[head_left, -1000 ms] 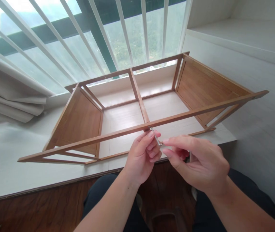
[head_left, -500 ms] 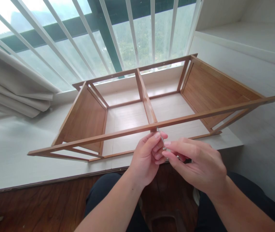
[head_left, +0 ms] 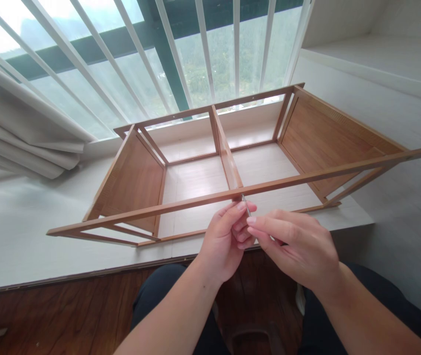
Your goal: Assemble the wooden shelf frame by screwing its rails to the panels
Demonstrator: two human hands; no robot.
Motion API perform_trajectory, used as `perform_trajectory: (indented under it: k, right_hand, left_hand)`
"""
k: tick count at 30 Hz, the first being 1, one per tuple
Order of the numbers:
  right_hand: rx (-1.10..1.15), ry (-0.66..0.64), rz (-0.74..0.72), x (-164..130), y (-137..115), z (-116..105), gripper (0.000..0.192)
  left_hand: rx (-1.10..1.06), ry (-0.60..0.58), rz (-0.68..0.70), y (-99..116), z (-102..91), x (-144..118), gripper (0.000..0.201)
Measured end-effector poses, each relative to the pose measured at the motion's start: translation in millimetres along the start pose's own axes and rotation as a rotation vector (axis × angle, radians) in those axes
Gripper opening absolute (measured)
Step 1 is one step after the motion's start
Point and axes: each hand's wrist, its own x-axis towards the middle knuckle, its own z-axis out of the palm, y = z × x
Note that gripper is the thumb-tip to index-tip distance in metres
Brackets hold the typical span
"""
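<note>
A wooden shelf frame lies on a white ledge, with panels at both ends and a divider across its middle. A thin metal rod that looks like a hex key meets the near rail where the divider joins it. My left hand is closed around the rod's upper part, just below the rail. Lower down, the thumb and index finger of my right hand pinch the rod's near end. The tip at the rail is too small to make out.
Behind the frame stands a window with white bars. A grey curtain hangs at the left, and a white wall unit rises at the right. Below the ledge are the dark wooden floor and a low stool between my legs.
My right hand has shifted slightly left and its fingertips have closed in on the rod. My left hand stays at the rail. The whole view has moved slightly.
</note>
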Motion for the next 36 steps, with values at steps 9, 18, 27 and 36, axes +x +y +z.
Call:
perform_trajectory:
  k: [9,18,27,36]
  right_hand:
    - [0.040,0.019,-0.014,2.1,3.6,1.7,0.037]
    - [0.050,-0.033,-0.045,-0.6,7.7,-0.2,0.044]
    - [-0.002,0.008,-0.049,4.1,7.6,-1.9,0.040]
    - [0.036,0.024,-0.016,1.1,9.4,-1.3,0.040]
  left_hand:
    - [-0.006,-0.026,0.020,-1.5,-1.4,0.8,0.026]
    - [0.004,-0.020,0.008,0.5,-1.0,1.5,0.029]
    - [0.005,-0.026,0.018,1.3,1.2,2.0,0.032]
    - [-0.013,-0.053,0.016,0.1,-1.9,2.1,0.028]
